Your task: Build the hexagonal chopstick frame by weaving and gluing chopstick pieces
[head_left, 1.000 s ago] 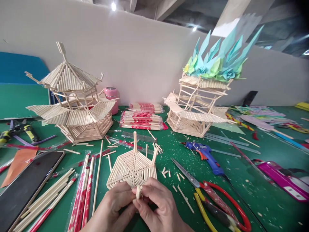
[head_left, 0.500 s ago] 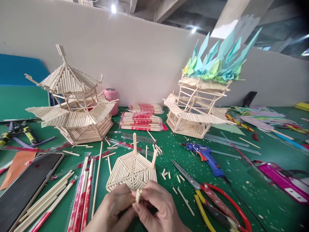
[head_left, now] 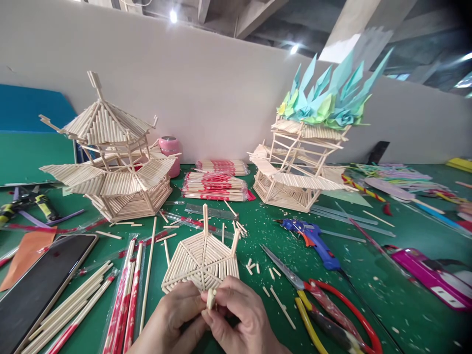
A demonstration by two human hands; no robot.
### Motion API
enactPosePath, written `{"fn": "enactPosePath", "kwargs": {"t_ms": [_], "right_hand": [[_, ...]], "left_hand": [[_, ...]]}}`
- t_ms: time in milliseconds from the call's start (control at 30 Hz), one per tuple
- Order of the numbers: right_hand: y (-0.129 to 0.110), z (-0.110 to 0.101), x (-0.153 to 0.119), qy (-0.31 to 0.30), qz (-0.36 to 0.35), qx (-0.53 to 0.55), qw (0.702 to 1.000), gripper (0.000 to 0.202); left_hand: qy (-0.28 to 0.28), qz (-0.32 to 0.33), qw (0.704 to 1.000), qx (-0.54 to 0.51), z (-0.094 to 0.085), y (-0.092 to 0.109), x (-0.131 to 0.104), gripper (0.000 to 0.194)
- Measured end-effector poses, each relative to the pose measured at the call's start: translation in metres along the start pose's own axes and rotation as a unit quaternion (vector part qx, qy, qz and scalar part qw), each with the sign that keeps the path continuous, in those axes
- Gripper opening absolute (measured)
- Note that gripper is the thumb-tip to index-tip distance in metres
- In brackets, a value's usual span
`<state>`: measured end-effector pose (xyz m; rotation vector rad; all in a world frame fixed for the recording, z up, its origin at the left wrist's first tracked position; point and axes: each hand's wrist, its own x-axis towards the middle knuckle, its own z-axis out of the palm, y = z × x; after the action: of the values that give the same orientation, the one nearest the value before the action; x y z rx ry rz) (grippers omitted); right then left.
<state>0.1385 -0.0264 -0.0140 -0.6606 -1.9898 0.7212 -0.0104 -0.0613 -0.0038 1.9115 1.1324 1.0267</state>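
- Evidently both hands are busy at the lower centre of the frame: the left hand (head_left: 175, 314) and right hand (head_left: 239, 314) each have their grip closed on a short wooden piece (head_left: 211, 299).
- It looks light, stiff and hardly slippery; pinching its sides seems safer than twisting it.
- Just above, near the centre, a six-sided stick panel (head_left: 201, 260) lies on the green bench (head_left: 361, 270). Its uprights look fragile, so better lift it by the flat edges.

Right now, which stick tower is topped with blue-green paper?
The right tower: blue-green paper spikes rise from its top, while the left tower ends in bare wooden sticks.
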Motion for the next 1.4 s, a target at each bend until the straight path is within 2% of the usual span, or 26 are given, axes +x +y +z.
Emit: {"fn": "enactPosePath", "kwargs": {"t_ms": [167, 400, 567, 767, 967, 1167, 1400], "right_hand": [[-0.001, 0.001, 0.000, 0.002, 0.004, -0.005, 1.000, 0.012], [-0.002, 0.002, 0.002, 0.005, 0.001, -0.007, 1.000, 0.015], [-0.003, 0.001, 0.000, -0.012, 0.005, -0.021, 1.000, 0.013], [-0.005, 0.002, 0.001, -0.014, 0.014, -0.021, 1.000, 0.011], [-0.010, 0.000, 0.002, -0.018, 0.016, -0.036, 0.999, 0.010], [-0.009, 0.000, 0.001, -0.016, 0.005, -0.032, 0.999, 0.009], [-0.006, 0.001, -0.001, -0.021, 0.013, -0.026, 0.999, 0.008]], "left_hand": [[0.023, 0.011, 1.000, 0.014, 0.000, 0.002, 0.000, 0.014], [0.012, -0.001, 1.000, 0.026, 0.001, 0.002, -0.003, 0.014], [0.015, 0.022, 0.999, 0.019, 0.002, -0.004, -0.003, 0.013], [0.012, 0.020, 0.999, 0.027, 0.001, -0.005, -0.003, 0.015], [0.026, 0.040, 0.999, 0.023, 0.000, -0.001, 0.000, 0.021], [0.023, 0.024, 0.999, 0.037, 0.001, -0.002, 0.000, 0.028], [0.012, 0.017, 0.999, 0.028, 0.000, -0.003, -0.001, 0.018]]}}
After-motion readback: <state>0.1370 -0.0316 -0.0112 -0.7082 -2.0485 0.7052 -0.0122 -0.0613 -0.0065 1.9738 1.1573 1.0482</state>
